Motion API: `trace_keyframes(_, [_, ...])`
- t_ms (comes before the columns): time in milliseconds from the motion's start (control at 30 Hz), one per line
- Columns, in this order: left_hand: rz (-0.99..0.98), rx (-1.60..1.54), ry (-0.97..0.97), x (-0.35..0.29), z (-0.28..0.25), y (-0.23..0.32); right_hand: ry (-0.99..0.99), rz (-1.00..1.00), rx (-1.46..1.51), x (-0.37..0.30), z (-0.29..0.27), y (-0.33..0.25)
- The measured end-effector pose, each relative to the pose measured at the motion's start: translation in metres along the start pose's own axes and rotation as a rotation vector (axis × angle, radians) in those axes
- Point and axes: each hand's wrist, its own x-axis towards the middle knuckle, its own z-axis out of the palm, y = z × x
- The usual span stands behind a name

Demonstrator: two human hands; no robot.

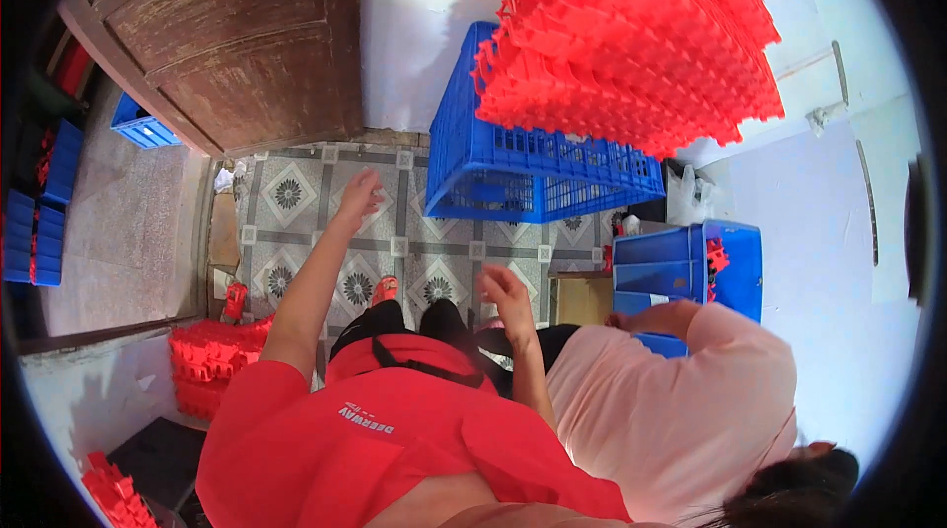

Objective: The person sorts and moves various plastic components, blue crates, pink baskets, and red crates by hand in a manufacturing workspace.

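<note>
2 bare arms [321, 276] extend forward over the patterned tile floor [286, 194], hands well apart. Left hand [361, 194]: empty, fingers slightly bent and loosely spread, left of the big blue crate [473, 168], apart from it. Right hand [507, 293]: empty as far as visible, fingers loosely curled, a bit blurred, not closed on anything; it's on the near side of the same crate, also not touching. Tall stack of red plastic parts [631, 44] rises over that crate and hides much of it from this angle; can't tell how the 2 meet.

Co-worker in a pale pink shirt [681, 410] close on the right, 1 arm bent toward a blue bin [651, 266] near the wall. Some red pieces [717, 257] show there; clear plastic bag [695, 197] just behind. Left side: pile of red parts [212, 355] near the left arm, more red parts [116, 493] at lower left. Brown wooden door [237, 44] upper left; beyond the doorway, 1 small blue crate [146, 125] plus a group of blue crates [59, 163].
</note>
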Motion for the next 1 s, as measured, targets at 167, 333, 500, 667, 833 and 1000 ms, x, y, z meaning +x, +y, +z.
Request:
trace_keyframes(167, [0.093, -0.148, -0.133, 0.083, 0.053, 0.137, 0.361, 0.062, 0.607, 0.165, 0.019, -0.021])
trace_keyframes(333, [0.106, -0.113, -0.179, 0.163, 0.094, 0.203, 0.524, 0.087, 0.72, 0.246, 0.017, -0.037])
trace_keyframes(500, [0.091, 0.054, -0.196, 0.256, 0.127, 0.241, 0.59, 0.028, 0.84, 0.291, 0.022, -0.033])
trace_keyframes(667, [0.024, 0.159, -0.245, 0.34, 0.151, 0.245, 0.743, -0.07, 0.965, 0.311, 0.046, -0.044])
trace_keyframes(833, [0.21, 0.333, -0.498, 0.421, 0.193, 0.224, 1.016, -0.223, 0.891, 0.331, 0.058, -0.018])
trace_keyframes(1000, [0.155, 0.348, -0.986, 0.49, 0.22, 0.213, 1.366, -0.454, 1.229, 0.358, 0.061, 0.038])
